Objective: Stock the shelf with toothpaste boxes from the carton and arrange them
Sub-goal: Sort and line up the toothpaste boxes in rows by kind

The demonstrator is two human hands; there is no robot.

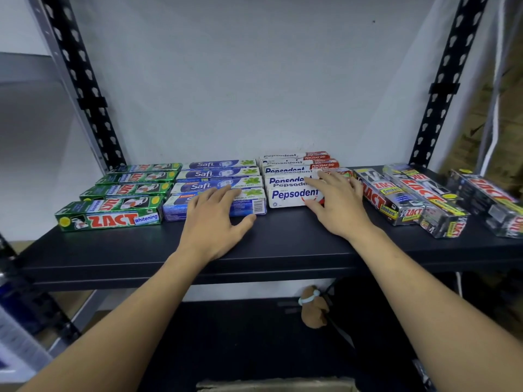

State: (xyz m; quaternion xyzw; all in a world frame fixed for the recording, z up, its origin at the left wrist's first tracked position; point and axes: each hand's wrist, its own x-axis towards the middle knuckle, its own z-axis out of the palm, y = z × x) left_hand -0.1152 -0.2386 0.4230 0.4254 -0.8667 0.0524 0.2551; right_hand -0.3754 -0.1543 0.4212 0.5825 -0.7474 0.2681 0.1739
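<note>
Rows of toothpaste boxes lie on the black shelf. From left to right there are green Zact Whitening boxes, blue Safi boxes, white Pepsodent boxes and silver Zact Smokers boxes. My left hand rests flat, fingers spread, on the front Safi box. My right hand lies with straight fingers over the right end of the front Pepsodent boxes, thumb against the front face. Neither hand grips a box. The carton's top edge shows at the bottom of the view.
Black perforated uprights stand at both back corners of the shelf. A white wall is behind. A lower shelf holds a brown object with a white band. White cables hang at the right.
</note>
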